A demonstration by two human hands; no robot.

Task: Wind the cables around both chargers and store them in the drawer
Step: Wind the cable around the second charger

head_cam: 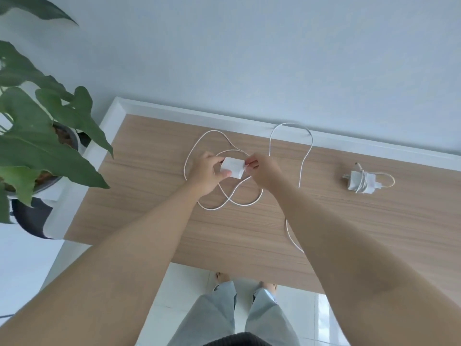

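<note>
A white charger block (233, 167) is held just above the wooden top (154, 211). My left hand (205, 172) grips its left end. My right hand (262, 171) pinches the white cable (305, 156) where it meets the block's right end. This long cable lies in loose loops over the wood behind and under my hands, and one strand runs toward the near edge beneath my right forearm. A second white charger (360, 182) lies on the wood at the right with its cable wound around it, its prongs pointing left. No drawer is visible.
A potted plant (42, 136) with large green leaves stands off the left edge of the top. A white raised rim (224, 116) borders the far and left sides against the pale wall. My legs and bare feet show below the near edge.
</note>
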